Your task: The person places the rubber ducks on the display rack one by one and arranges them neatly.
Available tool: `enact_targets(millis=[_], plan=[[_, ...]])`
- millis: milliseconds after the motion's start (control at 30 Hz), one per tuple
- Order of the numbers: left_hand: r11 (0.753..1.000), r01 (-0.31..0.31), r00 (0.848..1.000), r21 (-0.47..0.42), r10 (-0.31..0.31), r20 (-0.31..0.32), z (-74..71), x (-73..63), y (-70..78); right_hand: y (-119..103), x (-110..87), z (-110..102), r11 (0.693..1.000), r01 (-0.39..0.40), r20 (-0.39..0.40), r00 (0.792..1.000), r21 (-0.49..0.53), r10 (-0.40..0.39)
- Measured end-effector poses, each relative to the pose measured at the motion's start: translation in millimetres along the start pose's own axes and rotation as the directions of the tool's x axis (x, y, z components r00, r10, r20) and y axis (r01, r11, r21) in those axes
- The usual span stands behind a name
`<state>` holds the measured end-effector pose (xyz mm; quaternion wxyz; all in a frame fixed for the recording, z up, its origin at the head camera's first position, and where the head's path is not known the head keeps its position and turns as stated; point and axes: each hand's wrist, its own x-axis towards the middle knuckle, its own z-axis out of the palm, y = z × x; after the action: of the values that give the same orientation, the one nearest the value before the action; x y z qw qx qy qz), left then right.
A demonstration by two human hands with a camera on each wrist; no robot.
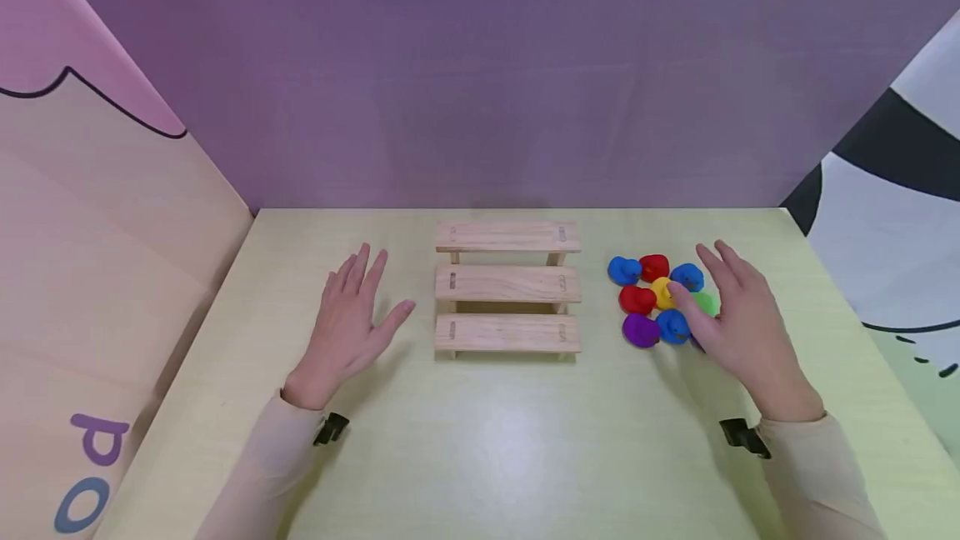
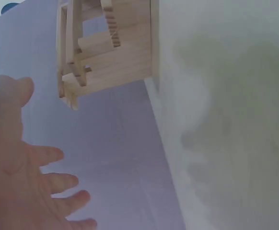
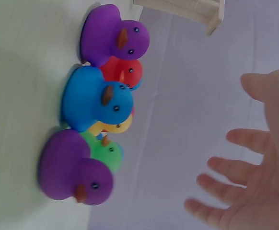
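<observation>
Although both hands are hovering above the desk [image 1: 510,440], neither is carrying anything, and the work is, in judgement, standing at its very start. The left hand [image 1: 347,332] is showing spread fingers and an outstretched thumb, is gripping nothing, and is hanging to the left of the three-tier wooden stand [image 1: 508,284], apart from it. The right hand [image 1: 747,332] is likewise showing extended, parted fingers, is holding nothing, and is hanging beside and partly over the toy ducks [image 1: 637,301]; in the right wrist view, a gap is showing between its fingers and the ducks.

Those ducks are sitting in a close group on the desk, to the right of the stand. Red, blue, purple, yellow and green ones are showing; the right hand is screening part of the group in the head view, so an exact count is not being given.

Completed: nothing is showing as done, no duck sitting on any tier. Outstanding: all visible ducks are, as far as can be judged, awaiting handling.
</observation>
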<state>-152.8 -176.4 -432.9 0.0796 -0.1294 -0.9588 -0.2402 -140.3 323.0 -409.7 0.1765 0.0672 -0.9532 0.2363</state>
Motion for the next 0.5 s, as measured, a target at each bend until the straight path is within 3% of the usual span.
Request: enact_targets(millis=[100, 167, 333, 433, 500], plan=[[0.993, 0.001, 1.0, -0.12, 0.0, 0.002, 4.2, 1.5, -0.8, 5.6, 0.9, -2.5, 0.997, -0.04, -0.02, 0.999, 0.061, 0.041], [0.974, 0.011, 1.0, -0.228, -0.01, 0.003, 9.3, 4.4, -1.2, 10.6, 0.4, -3.9, 0.994, -0.073, -0.048, 0.996, 0.087, 0.077], [0.871, 0.063, 0.998, -0.488, -0.066, 0.012, 25.6, 15.3, -0.5, 25.6, -4.2, -6.1, 0.975, -0.165, -0.089, 0.98, 0.148, 0.179], [0.815, 0.068, 0.996, -0.575, -0.087, -0.006, 33.1, 17.8, 0.4, 34.6, -7.6, -6.2, 0.953, -0.232, -0.061, 0.967, 0.194, 0.247], [0.797, 0.054, 0.996, -0.601, -0.082, -0.019, 36.4, 18.6, 1.6, 41.3, -10.2, -6.4, 0.939, -0.262, -0.038, 0.96, 0.224, 0.277]])
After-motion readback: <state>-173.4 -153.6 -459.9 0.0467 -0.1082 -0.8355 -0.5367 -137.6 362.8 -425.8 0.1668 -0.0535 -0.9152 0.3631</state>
